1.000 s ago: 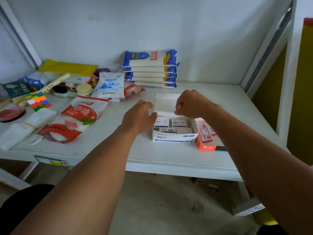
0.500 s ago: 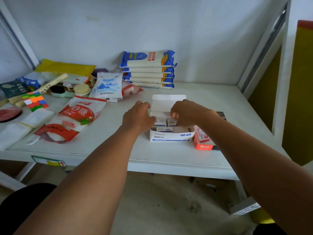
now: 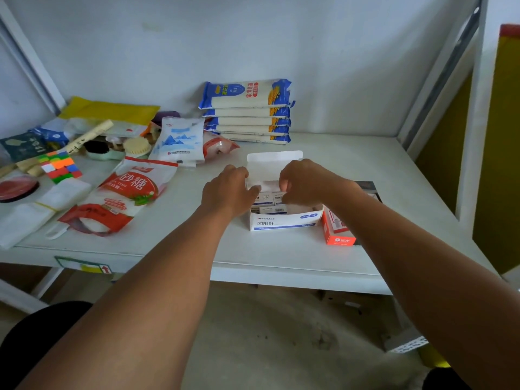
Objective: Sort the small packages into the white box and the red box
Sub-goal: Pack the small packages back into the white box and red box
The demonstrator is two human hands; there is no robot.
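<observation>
An open white box (image 3: 284, 222) with blue print stands mid-table, its lid (image 3: 274, 159) upright at the back. Several small white packages (image 3: 266, 199) lie inside. My left hand (image 3: 228, 192) grips the box's left side flap. My right hand (image 3: 306, 182) curls down over the box's right half, its fingertips hidden among the packages, so I cannot tell whether it holds one. A red box (image 3: 339, 235) sits against the white box's right side, partly hidden by my right forearm.
Stacked noodle packs (image 3: 246, 111) lean on the back wall. A red sugar bag (image 3: 123, 195), a white pouch (image 3: 178, 140), a colour cube (image 3: 60, 167) and other clutter fill the left. A shelf upright (image 3: 467, 136) bounds the right. The table edge (image 3: 281, 273) is near.
Both hands have come closer together and lower onto the white box. The right hand has dipped from the lid area down into the box. The boxes have not moved.
</observation>
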